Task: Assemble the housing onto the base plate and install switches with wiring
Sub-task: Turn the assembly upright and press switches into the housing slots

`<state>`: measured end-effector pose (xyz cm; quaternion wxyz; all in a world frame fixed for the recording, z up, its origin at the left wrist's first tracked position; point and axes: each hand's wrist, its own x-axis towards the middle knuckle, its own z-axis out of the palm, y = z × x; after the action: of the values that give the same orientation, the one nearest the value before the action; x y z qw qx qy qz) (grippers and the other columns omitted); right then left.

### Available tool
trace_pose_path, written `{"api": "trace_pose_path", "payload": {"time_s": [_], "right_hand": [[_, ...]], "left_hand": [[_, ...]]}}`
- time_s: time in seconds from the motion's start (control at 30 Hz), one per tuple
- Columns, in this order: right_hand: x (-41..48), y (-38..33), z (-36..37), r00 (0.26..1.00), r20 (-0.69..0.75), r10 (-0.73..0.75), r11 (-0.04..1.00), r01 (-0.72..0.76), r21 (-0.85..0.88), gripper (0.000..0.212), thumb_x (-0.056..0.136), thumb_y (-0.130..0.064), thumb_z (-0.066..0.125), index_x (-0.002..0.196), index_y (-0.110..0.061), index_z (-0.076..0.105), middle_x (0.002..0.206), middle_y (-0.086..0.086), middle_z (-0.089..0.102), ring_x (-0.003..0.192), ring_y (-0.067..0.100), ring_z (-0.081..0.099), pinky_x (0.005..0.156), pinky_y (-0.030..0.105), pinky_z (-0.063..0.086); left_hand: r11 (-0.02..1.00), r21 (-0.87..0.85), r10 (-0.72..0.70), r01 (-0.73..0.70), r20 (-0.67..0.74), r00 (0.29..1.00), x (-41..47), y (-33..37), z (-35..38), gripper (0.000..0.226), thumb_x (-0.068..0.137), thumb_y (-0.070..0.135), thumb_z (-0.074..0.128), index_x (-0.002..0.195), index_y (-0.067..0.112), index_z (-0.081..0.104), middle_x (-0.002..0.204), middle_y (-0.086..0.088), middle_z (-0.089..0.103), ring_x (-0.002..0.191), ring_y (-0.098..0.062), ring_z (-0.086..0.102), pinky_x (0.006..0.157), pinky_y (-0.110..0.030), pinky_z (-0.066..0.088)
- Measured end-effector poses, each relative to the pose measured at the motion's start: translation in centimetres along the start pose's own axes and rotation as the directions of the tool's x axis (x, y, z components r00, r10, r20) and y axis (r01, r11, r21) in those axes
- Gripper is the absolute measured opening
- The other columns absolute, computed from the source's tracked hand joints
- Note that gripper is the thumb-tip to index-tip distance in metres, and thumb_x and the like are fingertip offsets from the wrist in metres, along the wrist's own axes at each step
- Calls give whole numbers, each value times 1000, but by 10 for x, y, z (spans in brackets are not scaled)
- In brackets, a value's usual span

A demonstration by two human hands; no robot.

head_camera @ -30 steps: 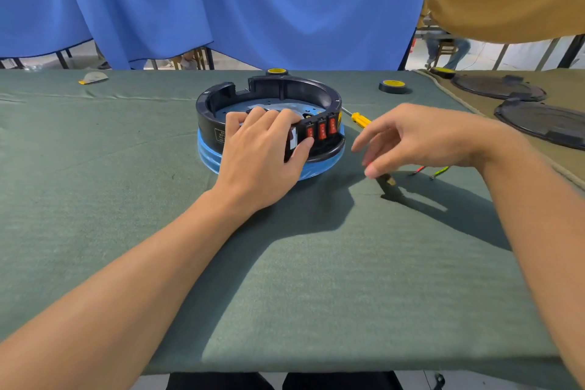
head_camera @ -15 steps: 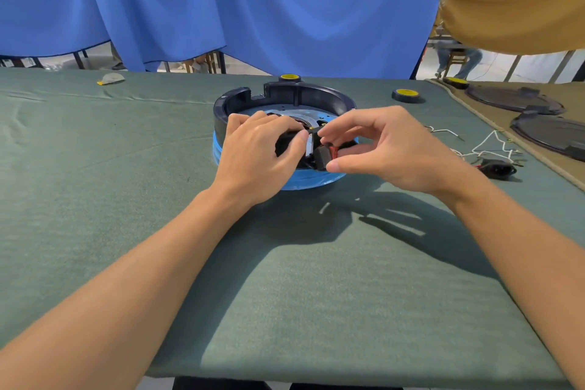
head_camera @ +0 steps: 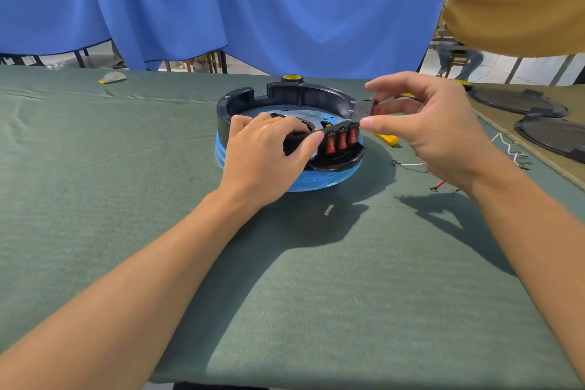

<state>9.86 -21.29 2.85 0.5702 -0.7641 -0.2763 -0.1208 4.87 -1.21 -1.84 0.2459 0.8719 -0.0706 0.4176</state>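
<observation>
A person fits switches into a round black housing (head_camera: 285, 93) that sits open side up on a blue base plate (head_camera: 316, 184) in the middle of the green tabletop (head_camera: 285, 279). The left hand (head_camera: 269, 155) grips the housing's near rim, fingers curled over the top and thumb against the front wall. Just beside it are three red rocker switches (head_camera: 342, 140), already seated upright with their faces turned out toward the person. The right hand (head_camera: 433, 130) pinches a loose rocker switch (head_camera: 364, 109) between thumb and forefinger, just above the housing's right rim. Its long axis is tilted and its red face is turned toward the palm, away from the ring. Housing and plate appear joined, so the work looks to be at switch installation. The next move likely calls for turning this switch to match the row and pressing it into an opening. Loose wires (head_camera: 411, 165) and a yellow-handled screwdriver (head_camera: 388, 139) lie nearby to the right.
</observation>
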Motion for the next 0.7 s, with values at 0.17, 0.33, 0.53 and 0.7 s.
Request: {"api": "trace_pose_path", "payload": {"time_s": [0.17, 0.33, 0.53, 0.7], "right_hand": [[3, 14, 2, 983, -135, 128, 977, -148, -152, 34, 69, -3, 83, 94, -24, 73, 83, -4, 60, 70, 12, 58, 78, 37, 57], [3, 11, 2, 977, -167, 134, 978, -158, -136, 30, 70, -7, 83, 89, -28, 73, 83, -5, 60, 71, 10, 58, 73, 28, 54], [0, 2, 8, 965, -24, 262, 934, -247, 259, 20, 76, 5, 74, 91, -8, 69, 89, 12, 62, 81, 21, 66, 76, 31, 59], [-5, -7, 13, 937, 178, 302, 783, -350, 514, 19, 74, -3, 72, 91, 0, 66, 83, 12, 71, 77, 20, 71, 71, 27, 57]], "left_hand": [[991, 105, -74, 83, -85, 994, 0, 7, 10, 45, 80, 60, 61, 77, 17, 71, 61, 15, 43, 69, -13, 43, 83, -29, 24], [978, 183, -88, 104, -92, 992, 1, 9, 14, 42, 82, 59, 63, 72, 18, 67, 59, 13, 44, 69, -15, 42, 81, -29, 22], [994, 102, -22, 29, -66, 998, -1, 6, 8, 37, 86, 53, 58, 87, 18, 70, 78, 9, 64, 84, -19, 55, 87, -31, 25], [992, 48, 116, -112, -68, 991, 0, 4, -2, 44, 84, 51, 63, 114, 18, 66, 99, 7, 65, 93, -18, 56, 90, -31, 30]]}}
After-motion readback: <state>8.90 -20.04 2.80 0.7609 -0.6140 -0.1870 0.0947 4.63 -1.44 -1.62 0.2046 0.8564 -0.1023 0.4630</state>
